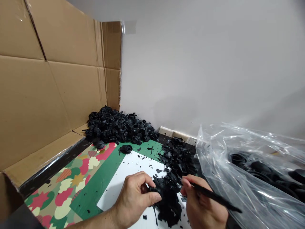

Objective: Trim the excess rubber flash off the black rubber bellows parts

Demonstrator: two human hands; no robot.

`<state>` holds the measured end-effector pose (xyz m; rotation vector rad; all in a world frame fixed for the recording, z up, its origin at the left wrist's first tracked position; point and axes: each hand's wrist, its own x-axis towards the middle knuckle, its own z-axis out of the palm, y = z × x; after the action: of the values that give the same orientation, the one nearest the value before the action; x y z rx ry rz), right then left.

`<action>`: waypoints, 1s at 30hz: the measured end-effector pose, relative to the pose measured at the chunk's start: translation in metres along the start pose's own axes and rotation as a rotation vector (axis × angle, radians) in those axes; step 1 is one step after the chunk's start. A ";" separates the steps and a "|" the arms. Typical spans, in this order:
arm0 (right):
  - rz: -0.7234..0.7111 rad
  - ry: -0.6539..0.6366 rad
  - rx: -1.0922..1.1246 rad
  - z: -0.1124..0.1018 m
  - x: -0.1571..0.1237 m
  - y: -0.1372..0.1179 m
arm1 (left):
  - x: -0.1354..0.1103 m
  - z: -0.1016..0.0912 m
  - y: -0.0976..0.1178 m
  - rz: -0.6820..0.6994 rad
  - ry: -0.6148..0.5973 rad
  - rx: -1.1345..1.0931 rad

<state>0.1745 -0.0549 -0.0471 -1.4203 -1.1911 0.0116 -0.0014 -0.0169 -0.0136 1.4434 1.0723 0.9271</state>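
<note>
Left hand (133,194) pinches a part (156,190) at its three o'clock, over the scraps (169,205), right hand (205,205) grips a tool (216,197) slanting to four o'clock, and a firm pinch, well clear of the tip, looks wisest here

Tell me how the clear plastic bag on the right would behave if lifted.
The clear plastic bag is probably floppy, given its thin-looking, wrinkled film. The black parts inside likely add weight and may shift, since they look loosely heaped.
</note>
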 end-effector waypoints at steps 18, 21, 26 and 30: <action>0.413 -0.091 0.538 0.006 -0.003 -0.029 | 0.003 -0.002 0.008 0.024 0.028 -0.008; 0.390 -0.156 0.501 0.008 -0.008 -0.026 | 0.004 -0.003 0.004 0.058 0.029 0.030; 0.235 -0.160 0.570 0.017 -0.016 -0.025 | 0.004 -0.003 0.002 0.051 0.039 0.077; 0.207 -0.145 0.659 0.022 -0.019 -0.026 | 0.004 -0.003 0.004 0.046 0.040 0.078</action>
<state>0.1351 -0.0573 -0.0455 -0.9561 -1.0174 0.6068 -0.0021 -0.0126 -0.0091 1.5247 1.1196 0.9593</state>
